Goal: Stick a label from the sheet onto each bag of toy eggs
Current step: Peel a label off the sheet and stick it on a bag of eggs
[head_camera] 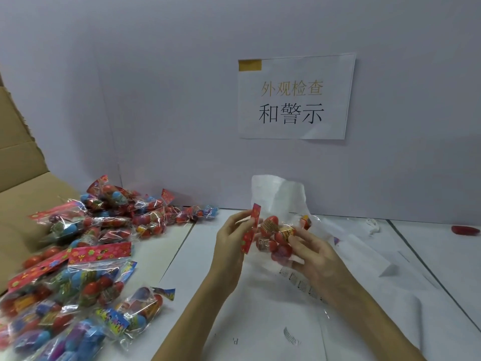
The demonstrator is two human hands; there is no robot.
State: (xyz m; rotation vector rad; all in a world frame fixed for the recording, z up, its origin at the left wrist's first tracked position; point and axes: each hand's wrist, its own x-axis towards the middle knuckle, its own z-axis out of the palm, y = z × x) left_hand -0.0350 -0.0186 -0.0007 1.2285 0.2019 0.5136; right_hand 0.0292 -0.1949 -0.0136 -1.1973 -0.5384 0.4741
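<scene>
A bag of toy eggs point(276, 238) is held upright between both hands, header gripped by the left hand point(231, 235), body by the right hand point(309, 251).

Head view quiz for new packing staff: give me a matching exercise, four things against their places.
Things:
1. held bag of eggs
2. pile of bags
3. paper sign
4. cardboard box

Places:
A. taped to the back wall
B. far left edge, behind the pile
C. between both hands
D. on the table, left

Pairs: 1-C, 2-D, 3-A, 4-B
</scene>
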